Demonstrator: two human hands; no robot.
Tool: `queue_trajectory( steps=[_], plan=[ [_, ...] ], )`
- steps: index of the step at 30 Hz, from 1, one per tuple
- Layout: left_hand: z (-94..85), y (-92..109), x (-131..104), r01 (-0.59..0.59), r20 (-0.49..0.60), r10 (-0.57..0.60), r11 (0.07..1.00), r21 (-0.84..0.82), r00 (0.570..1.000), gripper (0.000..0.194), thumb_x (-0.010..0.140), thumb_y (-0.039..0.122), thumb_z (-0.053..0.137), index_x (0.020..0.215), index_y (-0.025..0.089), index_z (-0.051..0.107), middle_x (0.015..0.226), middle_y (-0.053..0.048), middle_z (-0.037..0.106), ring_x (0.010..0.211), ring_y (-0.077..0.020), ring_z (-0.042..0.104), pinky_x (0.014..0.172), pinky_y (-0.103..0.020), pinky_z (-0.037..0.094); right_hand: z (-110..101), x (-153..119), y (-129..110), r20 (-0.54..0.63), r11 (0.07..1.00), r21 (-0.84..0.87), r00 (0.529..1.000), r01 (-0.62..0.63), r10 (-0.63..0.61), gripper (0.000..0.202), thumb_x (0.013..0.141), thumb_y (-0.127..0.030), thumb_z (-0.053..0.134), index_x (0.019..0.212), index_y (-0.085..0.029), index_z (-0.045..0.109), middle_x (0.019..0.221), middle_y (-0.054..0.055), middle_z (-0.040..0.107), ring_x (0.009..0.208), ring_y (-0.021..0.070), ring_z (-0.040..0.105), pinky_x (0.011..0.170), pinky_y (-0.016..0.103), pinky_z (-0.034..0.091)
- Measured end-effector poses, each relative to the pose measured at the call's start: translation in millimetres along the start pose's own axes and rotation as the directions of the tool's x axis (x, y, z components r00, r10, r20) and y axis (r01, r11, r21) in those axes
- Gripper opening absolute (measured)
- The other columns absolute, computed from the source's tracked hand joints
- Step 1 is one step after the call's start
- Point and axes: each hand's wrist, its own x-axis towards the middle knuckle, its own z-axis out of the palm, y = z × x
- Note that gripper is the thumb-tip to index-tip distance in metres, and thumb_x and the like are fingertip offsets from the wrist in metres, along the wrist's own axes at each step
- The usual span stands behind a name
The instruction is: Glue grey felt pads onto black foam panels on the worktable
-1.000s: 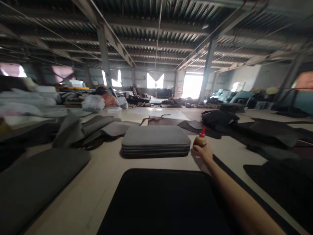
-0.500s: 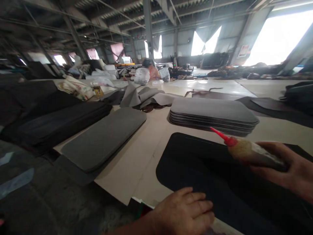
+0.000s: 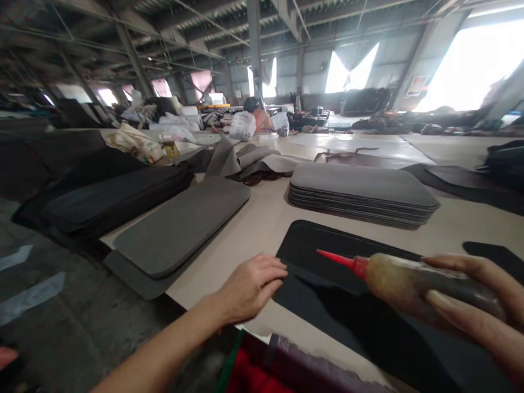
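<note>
In my right hand point(image 3: 478, 305) is a squeeze glue bottle point(image 3: 393, 278) with a yellowish-brown, stained body and a long red pointed nozzle. My fingers wrap its rear end, and the nozzle points left above a flat black panel point(image 3: 327, 243) with rounded corners. A thin pale line runs near the panel's far edge. My left hand point(image 3: 254, 286) lies palm down at the panel's left edge, fingers extended and close together, fingertips at the edge. Its palm side is hidden. A dark shadow falls across the panel under the bottle.
Beyond the panel sits a stack of grey rounded panels point(image 3: 364, 188). To the left lie another grey panel pile point(image 3: 184, 224) and a dark stack point(image 3: 118, 194) by the table edge. Loose grey sheets point(image 3: 262, 161) are heaped behind. A person point(image 3: 262, 117) is in the background.
My left hand has moved up and left to the panel's left edge. My right hand has brought the glue bottle lower, its nozzle farther left over the panel. The view has shifted slightly.
</note>
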Motion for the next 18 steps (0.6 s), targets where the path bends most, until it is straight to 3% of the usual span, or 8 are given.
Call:
queue_trajectory(
  steps=[3,6,10,18],
  plan=[
    [-8.6,-33,5,-0.001,0.077,0.002,1.000,-0.014,0.997,0.024,0.097,0.019,0.054,0.116,0.019,0.068,0.121,-0.010,0.069,0.116,-0.0227,0.060,0.104,-0.042,0.049,14,-3,-22,0.078,0.995,0.053,0.993,0.086,-0.090,0.035,0.090,-0.064,0.060,0.114,-0.039,0.061,0.098,0.003,0.069,0.078,0.0272,0.067,0.056,0.032,0.059],
    [-7.3,-49,6,-0.015,0.099,0.019,0.999,-0.041,0.995,0.022,0.097,0.022,0.056,0.114,0.019,0.069,0.122,-0.011,0.068,0.117,-0.0226,0.060,0.105,-0.043,0.048,33,1,-47,0.137,0.954,0.144,0.949,0.265,-0.284,0.023,0.092,-0.052,0.062,0.104,-0.033,0.064,0.089,0.001,0.068,0.067,0.0222,0.064,0.051,0.028,0.053],
    [-3.1,-55,2,-0.018,0.071,0.024,0.996,-0.084,0.997,0.021,0.096,0.023,0.059,0.115,0.020,0.069,0.123,-0.010,0.068,0.118,-0.0213,0.059,0.106,-0.042,0.046,56,8,-65,0.187,0.928,0.163,0.913,0.336,-0.363,0.014,0.092,-0.039,0.059,0.099,-0.028,0.062,0.089,0.001,0.065,0.072,0.0206,0.063,0.057,0.028,0.052],
    [-1.8,-56,1,-0.009,0.049,0.015,0.994,-0.107,0.999,0.020,0.098,0.023,0.057,0.112,0.019,0.070,0.120,-0.010,0.069,0.117,-0.0206,0.059,0.106,-0.040,0.046,83,16,-63,0.272,0.928,0.134,0.887,0.348,-0.372,0.014,0.095,-0.034,0.052,0.104,-0.026,0.058,0.096,0.001,0.061,0.082,0.0206,0.060,0.068,0.030,0.048]
  ],
)
